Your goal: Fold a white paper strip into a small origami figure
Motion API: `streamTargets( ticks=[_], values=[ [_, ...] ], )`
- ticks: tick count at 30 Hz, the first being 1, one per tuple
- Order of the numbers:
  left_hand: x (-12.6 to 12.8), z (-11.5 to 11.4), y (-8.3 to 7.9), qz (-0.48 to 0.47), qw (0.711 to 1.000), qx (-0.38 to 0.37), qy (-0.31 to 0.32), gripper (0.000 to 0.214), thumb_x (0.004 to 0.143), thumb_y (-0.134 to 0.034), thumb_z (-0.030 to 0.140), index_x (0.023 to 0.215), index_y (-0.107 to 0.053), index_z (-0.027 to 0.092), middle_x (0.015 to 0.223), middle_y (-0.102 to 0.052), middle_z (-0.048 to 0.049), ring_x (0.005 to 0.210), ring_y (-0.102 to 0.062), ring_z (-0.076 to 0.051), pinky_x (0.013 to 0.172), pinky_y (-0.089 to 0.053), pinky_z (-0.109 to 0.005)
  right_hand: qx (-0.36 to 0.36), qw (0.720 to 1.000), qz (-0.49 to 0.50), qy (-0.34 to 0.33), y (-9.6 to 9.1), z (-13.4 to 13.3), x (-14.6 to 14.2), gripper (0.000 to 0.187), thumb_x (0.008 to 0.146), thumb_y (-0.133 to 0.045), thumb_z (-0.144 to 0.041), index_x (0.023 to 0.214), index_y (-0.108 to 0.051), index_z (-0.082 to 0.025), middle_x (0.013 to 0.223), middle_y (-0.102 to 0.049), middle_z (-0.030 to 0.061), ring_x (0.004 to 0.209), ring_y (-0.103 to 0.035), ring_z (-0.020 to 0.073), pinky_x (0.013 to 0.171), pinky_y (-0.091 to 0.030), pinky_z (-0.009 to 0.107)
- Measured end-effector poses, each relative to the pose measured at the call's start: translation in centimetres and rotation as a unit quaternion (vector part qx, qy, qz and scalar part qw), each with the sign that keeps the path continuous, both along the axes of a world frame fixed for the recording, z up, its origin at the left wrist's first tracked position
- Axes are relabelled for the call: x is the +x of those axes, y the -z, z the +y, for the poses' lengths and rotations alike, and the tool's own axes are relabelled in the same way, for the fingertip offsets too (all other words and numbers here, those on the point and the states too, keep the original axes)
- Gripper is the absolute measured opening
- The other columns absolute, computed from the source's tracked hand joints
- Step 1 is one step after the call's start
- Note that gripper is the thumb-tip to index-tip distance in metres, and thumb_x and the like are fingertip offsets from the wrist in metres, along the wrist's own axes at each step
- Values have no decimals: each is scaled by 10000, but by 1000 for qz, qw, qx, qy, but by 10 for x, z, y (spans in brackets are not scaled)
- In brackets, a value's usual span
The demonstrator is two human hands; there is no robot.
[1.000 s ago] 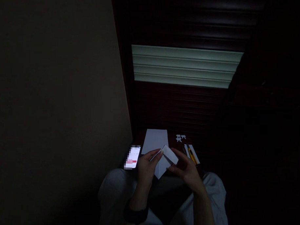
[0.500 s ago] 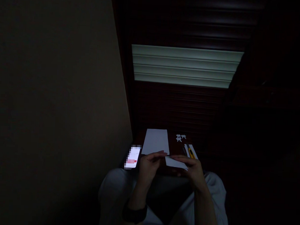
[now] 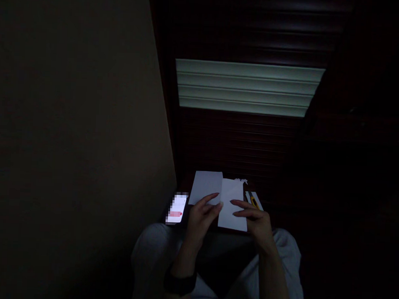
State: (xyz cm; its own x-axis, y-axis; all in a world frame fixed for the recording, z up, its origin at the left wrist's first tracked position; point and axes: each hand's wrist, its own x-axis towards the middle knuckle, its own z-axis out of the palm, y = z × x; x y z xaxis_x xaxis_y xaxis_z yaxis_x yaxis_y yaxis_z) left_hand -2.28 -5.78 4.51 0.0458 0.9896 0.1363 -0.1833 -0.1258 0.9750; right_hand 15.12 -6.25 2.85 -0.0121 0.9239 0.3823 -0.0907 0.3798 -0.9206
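Note:
A white sheet of paper (image 3: 232, 190) is opened out in front of me and overlaps the right side of another white sheet (image 3: 206, 184). My right hand (image 3: 257, 219) has its fingers over the right part of the near sheet, its thumb hidden, holding it by that side. At the left edge of the same sheet is my left hand (image 3: 200, 217), thumb tip at the edge and index finger apart from it. A yellow utility knife (image 3: 255, 202) lies beyond my right hand on a white piece of paper (image 3: 259, 201).
Left of my left hand lies a lit phone (image 3: 177, 208). Small white paper cutouts (image 3: 244, 181) show partly behind the sheet at the dark table's far side. A wall (image 3: 89, 119) rises on the left, and a slatted door (image 3: 239, 138) stands ahead.
The sheet in my hands has gone from a narrow folded shape to a taller opened one, covering most of the cutouts. My left thumb and index finger have moved apart.

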Motion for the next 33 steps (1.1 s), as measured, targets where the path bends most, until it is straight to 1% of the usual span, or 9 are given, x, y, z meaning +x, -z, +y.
streamTargets(
  ticks=[4, 7, 10, 13, 18, 22, 25, 28, 33],
  values=[
    [2, 0, -1, -29, 999, -15, 28, 531, 640, -711, 278, 1134, -561, 155, 668, -659, -21, 629, -610, -145, 600, -463, -226, 24, 1000, -10, -2, -8, -2, -2, 138, 674, -627, -135, 678, -711, -244, 1141, -593, 36, 1076, -519, 266, 896, -427, 421],
    [1, 3, 3, -50, 998, -32, 21, 528, 632, -719, 264, 1125, -565, 154, 696, -675, -34, 656, -626, -160, 629, -477, -247, 39, 999, -10, 16, -13, -3, -5, 135, 685, -634, -151, 731, -716, -247, 1318, -434, 13, 1184, -416, 273, 948, -388, 404],
    [-1, 6, 8, -66, 997, -48, 6, 448, 623, -725, 268, 1032, -609, 125, 754, -687, -74, 705, -642, -191, 648, -492, -272, 12, 1000, -17, 13, -11, 0, -5, 205, 690, -639, -179, 870, -702, -253, 1388, -324, 13, 1196, -401, 278, 918, -420, 384],
    [-1, 8, 11, -78, 995, -59, -5, 409, 623, -726, 278, 981, -621, 111, 797, -685, -100, 725, -647, -207, 631, -499, -278, -9, 999, -32, -8, -6, 2, -4, 275, 685, -647, -187, 950, -681, -253, 1337, -408, 38, 1174, -430, 272, 926, -416, 382],
    [-2, 7, 9, -64, 996, -64, 22, 411, 633, -720, 279, 991, -604, 116, 821, -683, -110, 711, -650, -205, 613, -505, -273, -26, 991, -50, -118, -9, -2, -4, 260, 721, -624, -206, 972, -675, -249, 1132, -599, 59, 1014, -565, 249, 865, -463, 390],
    [-5, 2, 6, -18, 995, -69, 74, 409, 664, -689, 320, 1014, -596, 130, 862, -677, -118, 712, -650, -230, 540, -510, -278, -28, 988, -70, -135, -12, -7, -5, 271, 705, -640, -203, 971, -676, -241, 1079, -630, 61, 968, -591, 243, 859, -465, 385],
    [-5, 0, 5, -3, 993, -69, 96, 394, 675, -674, 336, 1008, -602, 136, 807, -680, -102, 668, -647, -221, 476, -487, -250, -39, 987, -85, -133, -11, -8, -4, 275, 691, -639, -195, 961, -681, -226, 1030, -654, 63, 931, -611, 237, 834, -480, 372],
    [-4, 1, 6, -21, 993, -56, 107, 337, 683, -671, 321, 952, -624, 123, 800, -685, -101, 707, -647, -210, 569, -495, -257, -52, 980, -102, -160, -10, -9, -1, 221, 700, -607, -193, 898, -704, -206, 965, -679, 67, 893, -626, 235, 807, -493, 365],
    [-1, 2, 10, -44, 994, -52, 81, 264, 694, -662, 324, 851, -643, 113, 846, -688, -112, 776, -643, -215, 688, -486, -286, -53, 974, -105, -194, -15, -12, -1, 199, 691, -616, -176, 863, -713, -200, 978, -671, 68, 912, -617, 232, 819, -482, 347]
  ],
)
